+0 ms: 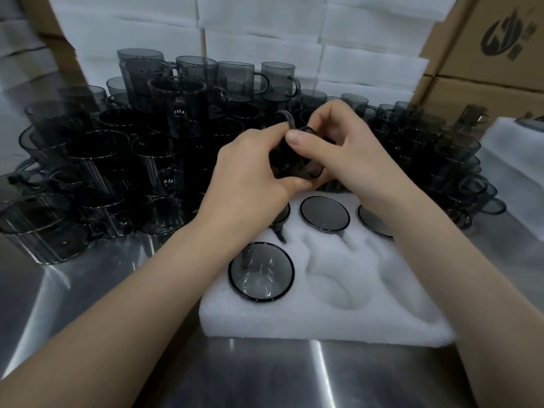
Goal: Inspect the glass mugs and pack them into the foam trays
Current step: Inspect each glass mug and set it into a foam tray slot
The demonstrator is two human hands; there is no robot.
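Head view: at frame centre the left hand [253, 169] curls round the body of one smoked glass mug [290, 160] and the right hand [347, 151] pinches it near the handle, above the upper edge of the foam tray [323, 316]. The glass looks stiff, slick and chip-prone, and probably light, so the body wall seems the safer hold. Stacked mugs [117, 160] crowd the upper left and right. Free pockets [341, 290] lie at lower centre, with bare counter [265, 378] below.

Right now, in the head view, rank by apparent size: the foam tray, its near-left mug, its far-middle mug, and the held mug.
1. foam tray
2. near-left mug
3. far-middle mug, though it probably looks smaller only from sitting farther away
Unranked: held mug, mostly hidden.
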